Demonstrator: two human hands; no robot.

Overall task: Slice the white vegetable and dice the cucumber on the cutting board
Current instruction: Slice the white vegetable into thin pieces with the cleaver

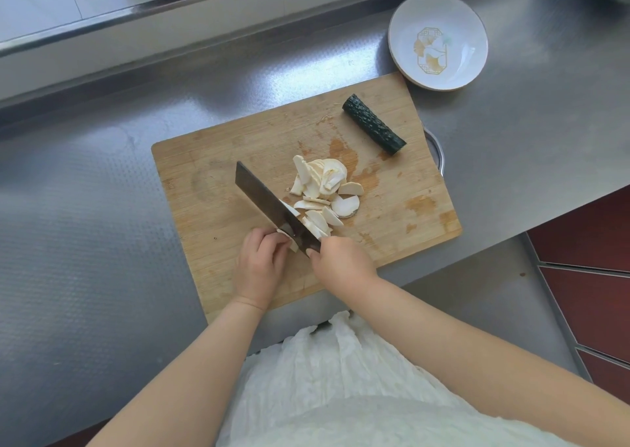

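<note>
A wooden cutting board (211, 187) lies on the steel counter. A pile of white vegetable slices (320, 187) sits near its middle. A dark green cucumber piece (373, 124) lies whole at the board's far right. My right hand (341, 262) grips the handle of a dark cleaver (269, 204), whose blade stands edge-down against the last bit of white vegetable (289, 240). My left hand (260, 266) curls its fingers over that small piece, just left of the blade. Most of the piece is hidden by fingers and blade.
A white plate (438, 41) with a gold pattern stands on the counter beyond the board's far right corner. The counter's front edge drops away at the right, close to the board. A raised steel ledge runs along the back.
</note>
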